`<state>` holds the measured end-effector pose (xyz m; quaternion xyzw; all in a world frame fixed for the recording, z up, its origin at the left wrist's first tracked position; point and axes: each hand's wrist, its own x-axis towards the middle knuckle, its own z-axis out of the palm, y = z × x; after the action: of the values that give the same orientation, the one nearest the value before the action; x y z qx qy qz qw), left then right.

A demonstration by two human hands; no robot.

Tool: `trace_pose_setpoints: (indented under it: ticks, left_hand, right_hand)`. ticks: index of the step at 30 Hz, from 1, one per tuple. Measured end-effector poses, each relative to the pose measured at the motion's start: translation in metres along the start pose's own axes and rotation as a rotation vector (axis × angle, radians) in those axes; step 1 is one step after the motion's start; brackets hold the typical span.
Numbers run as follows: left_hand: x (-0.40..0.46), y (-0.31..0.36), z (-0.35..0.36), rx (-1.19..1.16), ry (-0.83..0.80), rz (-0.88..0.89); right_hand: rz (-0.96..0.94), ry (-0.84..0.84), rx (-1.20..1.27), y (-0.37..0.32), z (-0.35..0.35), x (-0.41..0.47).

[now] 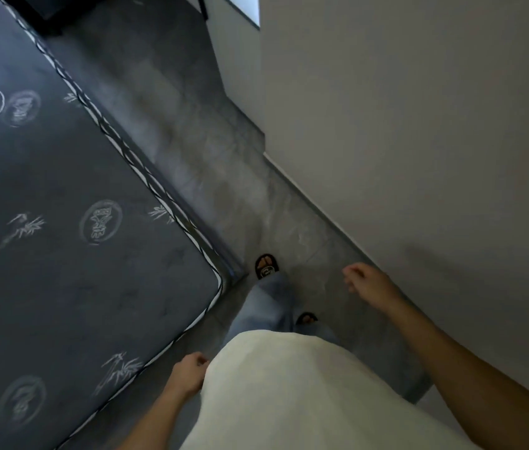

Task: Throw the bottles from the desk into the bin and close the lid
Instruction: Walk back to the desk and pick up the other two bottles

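Note:
No bottle, desk or bin shows in the head view. My left hand (189,373) hangs low beside my white shirt, fingers loosely curled, holding nothing. My right hand (367,280) is out in front over the grey floor, close to the wall, fingers loosely bent and apart, also holding nothing. Both forearms are bare. The view is tilted and somewhat blurred.
A dark grey mattress (62,238) with pale printed emblems fills the left side, its corner near my left foot (267,266). A light wall (419,141) runs along the right. Between them lies a narrow strip of grey tiled floor (211,164). Dark furniture stands at top left.

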<state>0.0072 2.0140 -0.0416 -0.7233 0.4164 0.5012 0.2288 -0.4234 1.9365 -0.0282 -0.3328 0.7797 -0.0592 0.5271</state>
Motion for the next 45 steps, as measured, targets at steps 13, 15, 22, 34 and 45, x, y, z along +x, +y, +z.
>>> trace_pose_setpoints:
  ticks: [13,15,22,34,45]
  left_hand:
    - [0.084,0.165,-0.172,-0.311,0.155,0.149]
    - [0.098,0.194,-0.201,-0.342,0.165,0.188]
    - [0.147,0.26,-0.295,-0.372,0.21,0.171]
    - [0.176,0.219,-0.35,-0.427,0.118,-0.14]
    - [0.244,0.204,-0.496,-0.511,0.023,-0.202]
  right_hand:
    - [0.11,-0.098,-0.282,-0.101,-0.025,0.075]
    - [0.115,-0.121,-0.379,-0.11,-0.035,0.086]
    - [0.157,-0.188,-0.519,-0.203,-0.073,0.164]
    - [-0.207,-0.202,-0.444,-0.509,-0.048,0.321]
    - [-0.22,-0.231,-0.47,-0.678,0.009,0.392]
